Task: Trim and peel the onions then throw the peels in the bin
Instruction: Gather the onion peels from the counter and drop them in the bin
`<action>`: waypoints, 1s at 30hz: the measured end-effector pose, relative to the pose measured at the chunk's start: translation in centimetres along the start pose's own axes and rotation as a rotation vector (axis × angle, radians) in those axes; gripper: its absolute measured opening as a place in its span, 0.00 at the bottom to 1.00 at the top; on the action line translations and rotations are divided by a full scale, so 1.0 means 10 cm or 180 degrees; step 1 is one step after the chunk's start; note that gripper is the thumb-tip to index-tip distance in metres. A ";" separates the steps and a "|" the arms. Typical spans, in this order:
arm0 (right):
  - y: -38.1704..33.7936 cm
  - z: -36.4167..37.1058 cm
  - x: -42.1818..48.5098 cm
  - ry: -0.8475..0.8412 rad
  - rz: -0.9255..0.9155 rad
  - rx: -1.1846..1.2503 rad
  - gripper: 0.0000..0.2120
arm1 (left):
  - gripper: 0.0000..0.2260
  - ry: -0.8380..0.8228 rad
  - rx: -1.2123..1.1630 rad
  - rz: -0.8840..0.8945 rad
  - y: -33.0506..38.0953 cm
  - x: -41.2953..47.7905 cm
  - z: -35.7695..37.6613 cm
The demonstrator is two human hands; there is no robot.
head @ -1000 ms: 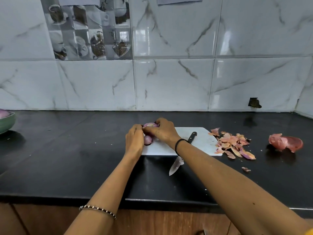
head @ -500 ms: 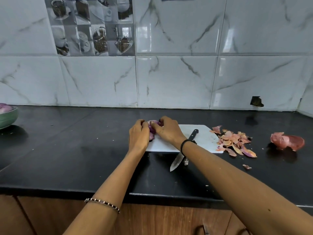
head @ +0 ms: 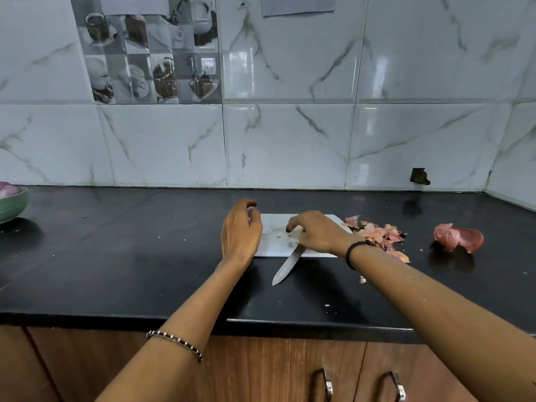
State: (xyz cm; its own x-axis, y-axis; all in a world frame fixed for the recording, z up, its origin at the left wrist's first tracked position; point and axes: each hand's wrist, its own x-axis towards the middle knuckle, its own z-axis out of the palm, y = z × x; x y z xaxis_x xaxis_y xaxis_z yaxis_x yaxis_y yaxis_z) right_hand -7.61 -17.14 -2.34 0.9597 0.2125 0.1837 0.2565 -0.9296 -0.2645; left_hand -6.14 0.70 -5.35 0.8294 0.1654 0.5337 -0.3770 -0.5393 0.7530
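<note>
My left hand point(head: 240, 230) curls round a small purple onion point(head: 251, 211) at the left end of the white cutting board point(head: 275, 234); only a sliver of the onion shows. My right hand point(head: 317, 232) hovers low over the board's middle with its fingers curled down. It covers the handle of the knife point(head: 287, 265), and whether it grips anything is hidden. The blade points toward me past the board's front edge. A pile of pink-orange onion peels point(head: 377, 233) lies just right of the board.
A larger pink clump of onion skin point(head: 458, 237) lies further right on the black counter point(head: 130, 256). A green bowl point(head: 13, 206) with purple onions stands at the far left edge. The tiled wall runs behind, and wooden cabinet doors sit below the counter's front edge.
My right hand has left the onion and moved right, over the board and the knife handle. My left hand keeps hold of the onion at the board's left end.
</note>
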 end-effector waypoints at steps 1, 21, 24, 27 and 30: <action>0.07 -0.02 -0.03 -0.0132 -0.0075 -0.0279 0.21 | 0.12 -0.0019 0.0004 -0.0013 0.02 -0.01 0.01; 0.25 -0.33 -0.30 0.0190 0.0097 -0.0993 0.12 | 0.08 0.0180 -0.0634 -0.0449 0.45 0.07 -0.17; 0.10 -0.35 -0.35 0.0213 0.0381 -0.0925 0.06 | 0.09 0.0220 -0.0669 -0.0339 0.45 0.03 -0.11; -0.03 -0.34 -0.37 0.0178 0.0606 -0.0425 0.05 | 0.11 0.0254 -0.0634 -0.0264 0.47 -0.04 -0.05; -0.10 -0.31 -0.40 0.0135 0.0679 -0.0179 0.06 | 0.11 0.0167 -0.0548 -0.0301 0.46 -0.07 0.09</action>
State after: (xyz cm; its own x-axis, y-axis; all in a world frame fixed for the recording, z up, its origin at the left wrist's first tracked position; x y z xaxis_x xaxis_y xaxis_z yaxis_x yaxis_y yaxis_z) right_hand -12.11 -17.98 0.15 0.9856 -0.0025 0.1694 0.0403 -0.9678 -0.2485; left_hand -8.11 -2.60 -2.63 0.8434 0.2538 0.4735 -0.3673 -0.3708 0.8530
